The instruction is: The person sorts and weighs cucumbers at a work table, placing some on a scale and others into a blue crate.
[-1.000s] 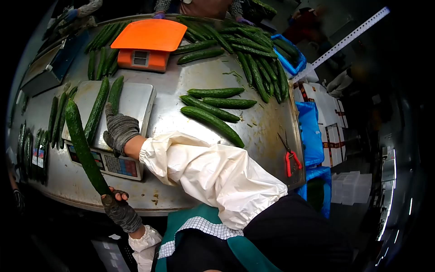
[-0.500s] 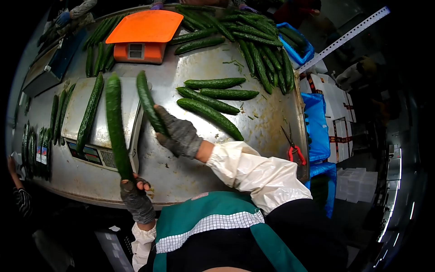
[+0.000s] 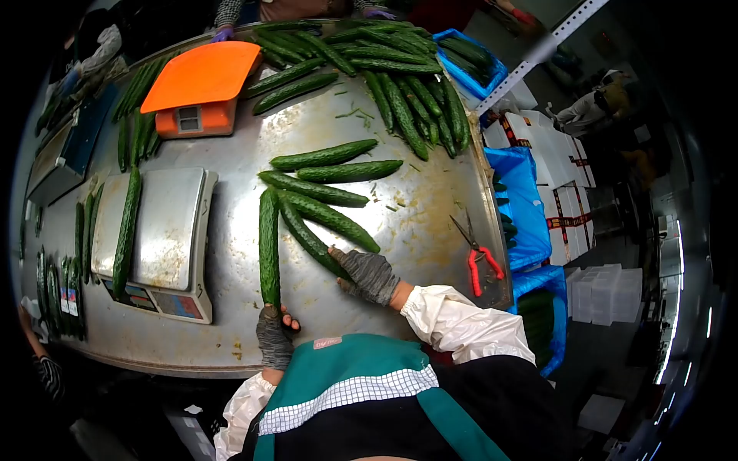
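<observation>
My left hand (image 3: 275,336), in a grey glove with bare fingertips, is wrapped round the lower end of a long cucumber (image 3: 269,246) that points away from me over the metal table. My right hand (image 3: 367,275), gloved the same way, grips the near end of a second cucumber (image 3: 304,234), which slants up to the left. Their far ends lie close together. Just beyond are several loose cucumbers (image 3: 327,218) on the tabletop. One cucumber (image 3: 127,230) rests on the left side of the flat metal scale (image 3: 165,230).
An orange scale (image 3: 196,119) stands at the back left of the table (image 3: 231,338). A cucumber pile (image 3: 400,100) lies at the back. Red-handled scissors (image 3: 475,261) lie near the right edge, beside blue-lined crates (image 3: 526,207). Co-workers' gloved hands (image 3: 223,34) show behind the table.
Both hands have moved from the flat scale to the table's middle with a cucumber each. The right one came off the scale. The view has also shifted.
</observation>
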A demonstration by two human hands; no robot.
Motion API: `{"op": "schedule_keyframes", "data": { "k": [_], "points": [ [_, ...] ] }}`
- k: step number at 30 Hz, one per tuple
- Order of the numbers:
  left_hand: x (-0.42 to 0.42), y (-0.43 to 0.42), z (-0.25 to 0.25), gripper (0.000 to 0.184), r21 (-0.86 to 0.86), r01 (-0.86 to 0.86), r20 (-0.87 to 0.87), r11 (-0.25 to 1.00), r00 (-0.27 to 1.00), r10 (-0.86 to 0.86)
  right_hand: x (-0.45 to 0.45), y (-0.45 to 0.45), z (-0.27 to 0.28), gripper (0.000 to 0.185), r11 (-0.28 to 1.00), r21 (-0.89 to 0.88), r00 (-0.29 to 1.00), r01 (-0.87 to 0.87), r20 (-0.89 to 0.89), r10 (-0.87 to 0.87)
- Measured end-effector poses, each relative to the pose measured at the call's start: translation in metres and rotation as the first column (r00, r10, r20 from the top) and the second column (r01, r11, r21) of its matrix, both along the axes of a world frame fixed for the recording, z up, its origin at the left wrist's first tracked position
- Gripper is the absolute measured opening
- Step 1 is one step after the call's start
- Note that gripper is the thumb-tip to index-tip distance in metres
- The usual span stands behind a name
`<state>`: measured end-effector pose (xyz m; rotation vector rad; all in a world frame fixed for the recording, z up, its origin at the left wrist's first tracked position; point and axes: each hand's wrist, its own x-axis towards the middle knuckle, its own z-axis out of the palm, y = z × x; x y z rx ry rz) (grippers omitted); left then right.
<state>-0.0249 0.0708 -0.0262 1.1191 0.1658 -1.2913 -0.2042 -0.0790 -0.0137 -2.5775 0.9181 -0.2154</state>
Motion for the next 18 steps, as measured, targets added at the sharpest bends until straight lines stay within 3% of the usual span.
{"op": "schedule_keyframes", "data": {
  "k": [3, 7, 12, 15, 18],
  "points": [
    [-0.012, -0.001, -0.021, 0.027, 0.05, -0.015, -0.082, 0.999, 0.996, 0.019, -0.01, -0.012, -0.005, 0.061, 0.999, -0.044, 0.999, -0.03, 0.04, 0.032],
    [-0.023, -0.009, -0.029, 0.028, -0.013, 0.012, -0.05, 1.0, 0.999, -0.012, -0.014, -0.026, -0.006, 0.062, 0.994, -0.108, 0.994, -0.01, 0.107, 0.021],
    [-0.035, -0.026, -0.037, 0.029, 0.027, 0.192, -0.002, 0.981, 0.981, -0.192, -0.019, -0.038, -0.016, 0.052, 0.995, -0.06, 0.993, 0.082, -0.083, -0.087],
    [-0.046, -0.038, -0.038, 0.03, 0.157, 0.271, 0.123, 0.95, 0.949, -0.291, -0.022, -0.039, -0.02, 0.047, 0.988, -0.137, 0.997, 0.075, -0.012, -0.077],
    [-0.054, -0.053, -0.036, 0.029, 0.178, 0.285, 0.076, 0.942, 0.95, -0.302, -0.022, -0.04, -0.015, 0.044, 0.991, -0.108, 0.997, 0.077, 0.014, -0.076]
  ]
}}
